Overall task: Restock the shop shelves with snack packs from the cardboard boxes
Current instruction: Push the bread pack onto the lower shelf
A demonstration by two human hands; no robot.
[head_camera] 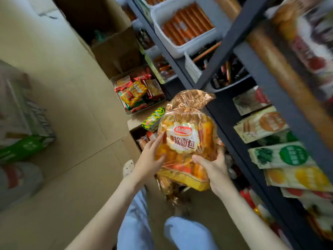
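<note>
I've got the bread bag (185,139) up over the open cardboard box (134,139), just beside the shelf (225,112). Right hand (214,170) grips its lower edge to carry the weight; left hand (150,160) lies flat against the side, steadying it.
</note>
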